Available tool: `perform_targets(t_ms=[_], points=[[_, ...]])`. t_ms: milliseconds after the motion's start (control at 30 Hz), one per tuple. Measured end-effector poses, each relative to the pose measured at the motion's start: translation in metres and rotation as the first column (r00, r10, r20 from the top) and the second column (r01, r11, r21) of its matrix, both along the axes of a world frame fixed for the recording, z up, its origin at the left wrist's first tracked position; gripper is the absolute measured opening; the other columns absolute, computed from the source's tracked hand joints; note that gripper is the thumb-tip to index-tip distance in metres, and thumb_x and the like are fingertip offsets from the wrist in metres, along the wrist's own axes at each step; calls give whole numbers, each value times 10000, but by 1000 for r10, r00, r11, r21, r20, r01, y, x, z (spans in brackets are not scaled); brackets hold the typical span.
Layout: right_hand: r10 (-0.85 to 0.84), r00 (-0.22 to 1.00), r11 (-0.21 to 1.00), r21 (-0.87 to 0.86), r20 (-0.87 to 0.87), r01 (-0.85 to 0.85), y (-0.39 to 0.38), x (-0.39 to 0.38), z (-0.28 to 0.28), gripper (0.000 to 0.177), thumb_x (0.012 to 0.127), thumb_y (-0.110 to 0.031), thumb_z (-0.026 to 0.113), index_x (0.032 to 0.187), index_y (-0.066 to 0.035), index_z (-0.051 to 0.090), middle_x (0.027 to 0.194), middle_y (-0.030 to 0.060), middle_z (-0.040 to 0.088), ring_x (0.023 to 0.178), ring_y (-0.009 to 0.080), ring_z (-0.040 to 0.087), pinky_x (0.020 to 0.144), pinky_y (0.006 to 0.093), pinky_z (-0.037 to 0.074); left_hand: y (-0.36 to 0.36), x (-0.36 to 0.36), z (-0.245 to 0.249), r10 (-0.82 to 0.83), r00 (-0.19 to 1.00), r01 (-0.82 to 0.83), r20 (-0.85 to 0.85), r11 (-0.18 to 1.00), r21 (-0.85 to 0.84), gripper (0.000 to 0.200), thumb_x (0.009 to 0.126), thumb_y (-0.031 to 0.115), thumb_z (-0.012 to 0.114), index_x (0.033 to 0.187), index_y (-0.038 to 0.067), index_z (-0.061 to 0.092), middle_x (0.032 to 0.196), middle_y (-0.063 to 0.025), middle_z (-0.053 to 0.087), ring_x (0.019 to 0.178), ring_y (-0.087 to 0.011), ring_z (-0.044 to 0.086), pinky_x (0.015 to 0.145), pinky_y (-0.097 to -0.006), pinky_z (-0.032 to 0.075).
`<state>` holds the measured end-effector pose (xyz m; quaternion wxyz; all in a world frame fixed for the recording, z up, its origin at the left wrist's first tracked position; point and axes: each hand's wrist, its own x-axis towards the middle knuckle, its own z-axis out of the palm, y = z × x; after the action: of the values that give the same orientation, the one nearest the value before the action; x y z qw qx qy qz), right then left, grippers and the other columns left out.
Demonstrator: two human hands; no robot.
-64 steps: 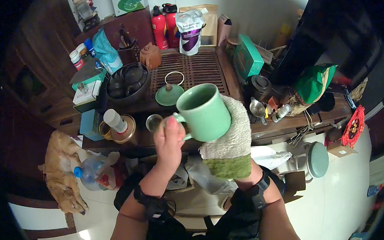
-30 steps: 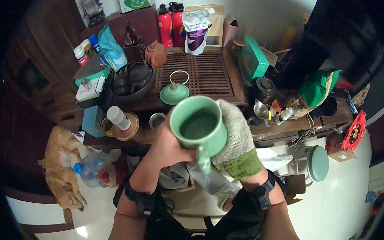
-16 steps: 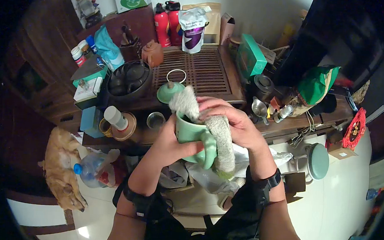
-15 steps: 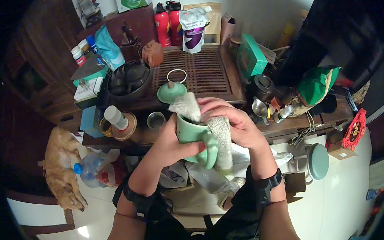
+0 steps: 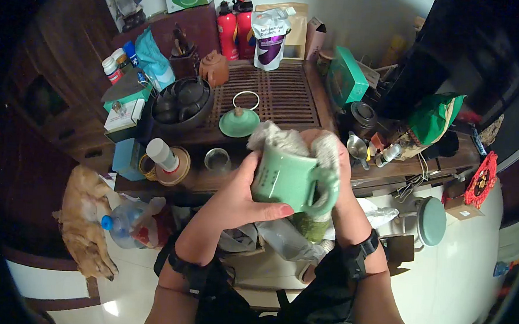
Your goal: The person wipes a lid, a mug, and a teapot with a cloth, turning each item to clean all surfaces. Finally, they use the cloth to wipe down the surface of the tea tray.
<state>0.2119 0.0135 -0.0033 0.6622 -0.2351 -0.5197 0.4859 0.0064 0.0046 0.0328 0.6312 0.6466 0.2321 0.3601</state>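
Note:
A pale green mug with small dark markings is raised in front of the table, its handle to the right. My left hand is closed around its left side, thumb along the lower front. Behind the mug, my right hand grips a whitish knit cloth. The cloth is bunched over the mug's mouth and hangs past the handle, with a green end below. Most right fingers are hidden by cloth and mug. The matching green lid lies on the table beyond, near a white ring.
A slatted tea tray covers the table's middle, with a clay teapot at its left. Nearer stand a metal cup and a white bottle. On the floor are a dog and a plastic jug.
The mug has moved right and turned so its marked side faces me more. The cloth has spread across its mouth. My right hand has shifted behind the mug and its handle.

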Motion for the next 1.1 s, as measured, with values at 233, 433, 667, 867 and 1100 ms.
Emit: perform_targets(t_ms=[233,433,667,867,1100], points=[[101,920,990,-52,-378,-130,17,20,-38,219,914,-235,495,993,-50,581,956,53,626,858,139,599,760,284,491,-5,22,-17,9,941,55,339,983,-178,1099,646,222,843,1451,46,114,1399,-112,307,1321,-196,292,1085,-371,258],[102,982,993,35,158,-109,3,24,20,198,830,-118,634,989,-13,581,941,31,587,842,118,541,775,254,442,4,16,-15,83,958,-26,274,978,-207,1054,587,213,832,1415,27,206,1302,-99,411,1216,-189,419,1020,-347,348],[260,870,954,29,420,-299,-9,45,53,268,896,-255,611,933,10,592,928,59,588,855,144,536,776,274,432,-1,6,5,69,994,-70,88,997,13,990,579,170,830,1376,18,263,1195,-100,481,1104,-176,501,932,-330,425],[37,803,986,111,594,-128,-15,42,65,268,859,-261,654,934,-7,609,875,68,607,806,174,569,730,301,456,-13,14,13,245,969,-239,-1,947,212,949,569,201,855,1333,13,326,1178,-117,494,1072,-196,521,912,-347,441],[-387,536,919,361,751,158,-23,7,70,267,829,-281,646,868,-27,577,828,154,585,797,327,584,687,380,459,-23,25,10,592,784,-375,-187,692,617,970,540,297,875,1312,16,360,1183,-187,512,1069,-301,548,898,-384,463]])
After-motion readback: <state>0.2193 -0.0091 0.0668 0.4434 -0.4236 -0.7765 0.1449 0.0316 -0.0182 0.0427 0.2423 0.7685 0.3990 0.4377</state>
